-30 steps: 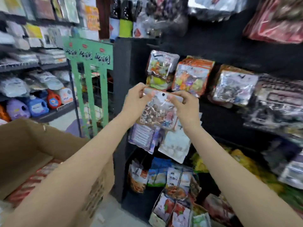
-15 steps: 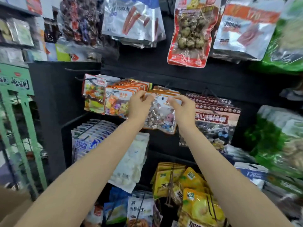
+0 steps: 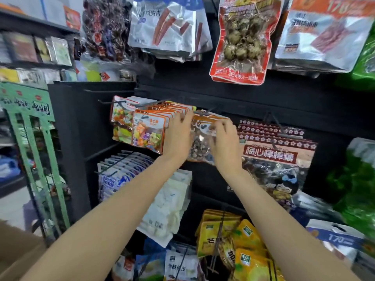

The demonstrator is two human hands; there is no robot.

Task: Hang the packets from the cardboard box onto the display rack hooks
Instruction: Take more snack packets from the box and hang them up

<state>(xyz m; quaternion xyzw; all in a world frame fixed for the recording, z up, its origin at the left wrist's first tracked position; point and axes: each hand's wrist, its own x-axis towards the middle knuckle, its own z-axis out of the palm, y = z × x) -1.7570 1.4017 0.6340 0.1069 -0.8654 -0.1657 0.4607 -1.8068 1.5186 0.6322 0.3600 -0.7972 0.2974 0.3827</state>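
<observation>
A clear packet (image 3: 199,142) of brown sweets with an orange and white top strip hangs between my two hands at a black hook (image 3: 205,112) of the display rack. My left hand (image 3: 178,136) holds its left top edge, fingers up against the neighbouring orange packets (image 3: 150,130). My right hand (image 3: 224,140) pinches its right top corner. More packets of the same kind sit on the hook behind it. A corner of the cardboard box (image 3: 18,252) shows at the bottom left.
Dark plum-lollipop packets (image 3: 278,157) hang right of my hands. Silver and red bags (image 3: 241,41) hang on the row above, white and yellow packets (image 3: 223,234) on rows below. A green wire stand (image 3: 34,151) stands to the left beside shelves.
The view swung right and up, away from the box. Both hands carried the packet up to the hook; its top strip now sits at the hook among the same packets.
</observation>
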